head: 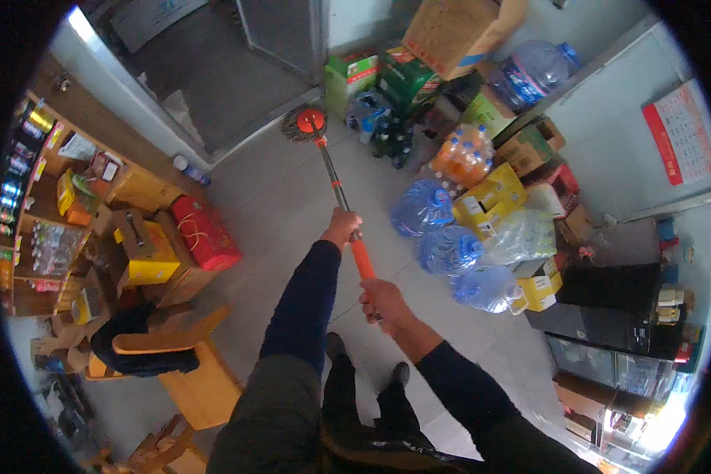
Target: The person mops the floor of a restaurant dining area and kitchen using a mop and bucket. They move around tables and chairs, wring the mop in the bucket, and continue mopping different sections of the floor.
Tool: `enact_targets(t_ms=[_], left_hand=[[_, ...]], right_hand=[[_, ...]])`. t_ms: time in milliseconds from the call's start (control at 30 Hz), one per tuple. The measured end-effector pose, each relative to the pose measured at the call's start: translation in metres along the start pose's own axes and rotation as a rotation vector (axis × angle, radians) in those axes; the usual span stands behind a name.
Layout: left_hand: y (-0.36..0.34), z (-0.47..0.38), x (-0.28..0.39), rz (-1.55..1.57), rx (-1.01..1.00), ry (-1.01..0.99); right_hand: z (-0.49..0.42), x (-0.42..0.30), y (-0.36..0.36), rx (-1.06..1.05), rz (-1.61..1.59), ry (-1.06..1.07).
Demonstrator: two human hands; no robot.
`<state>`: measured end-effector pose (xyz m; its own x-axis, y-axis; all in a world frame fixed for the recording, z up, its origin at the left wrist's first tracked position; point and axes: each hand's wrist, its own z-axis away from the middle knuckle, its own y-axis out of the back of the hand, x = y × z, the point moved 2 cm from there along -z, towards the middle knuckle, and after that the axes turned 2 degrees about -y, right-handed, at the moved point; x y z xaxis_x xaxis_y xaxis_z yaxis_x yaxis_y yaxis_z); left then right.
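Note:
Both of my hands grip the long handle of a string mop [333, 178]. My left hand [342, 227] is closed around the metal pole just above the orange grip, and my right hand [384, 305] holds the lower end of that grip, nearer my body. At the far end, the mop's round orange head [311, 121] with grey-brown strands rests on the tiled floor [272, 195], close to the doorway sill. The pole slants away from me, slightly to the left.
Large blue plastic water bottles [423, 208], a pack of orange drinks [463, 155] and cardboard boxes [450, 35] crowd the right. A red box [204, 233], a wooden chair [201, 379] and stocked shelves [47, 219] stand left. An open doorway [213, 77] lies ahead.

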<state>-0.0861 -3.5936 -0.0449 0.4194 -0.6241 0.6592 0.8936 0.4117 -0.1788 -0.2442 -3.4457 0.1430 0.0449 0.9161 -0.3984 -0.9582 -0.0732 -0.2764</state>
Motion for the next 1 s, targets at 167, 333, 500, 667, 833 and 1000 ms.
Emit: enact_targets(t_ms=[167, 333, 500, 667, 833, 1000], left_hand=[[-0.008, -0.02, -0.044, -0.087, -0.076, -0.048], [-0.014, -0.017, -0.12, -1.12, -0.331, -0.513], [-0.106, 0.091, -0.208, -1.994, -0.413, -0.725], [-0.183, 0.22, -0.265, -0.663, -0.196, 0.047], [-0.167, 0.168, -0.25, -0.522, -0.098, 0.037], [-0.162, 0.155, -0.303, -1.154, 0.008, -0.437]], right_hand=[[0.007, 0.025, 0.013, 0.056, -0.092, -0.031], [0.064, 0.089, 0.063, 0.064, -0.144, -0.192], [0.205, 0.158, 0.168, -0.085, -0.358, -0.226], [0.309, 0.205, 0.238, 0.041, -0.042, -0.243], [0.258, 0.205, 0.223, -0.012, -0.048, -0.154], [0.271, 0.224, 0.252, 0.037, -0.119, -0.293]])
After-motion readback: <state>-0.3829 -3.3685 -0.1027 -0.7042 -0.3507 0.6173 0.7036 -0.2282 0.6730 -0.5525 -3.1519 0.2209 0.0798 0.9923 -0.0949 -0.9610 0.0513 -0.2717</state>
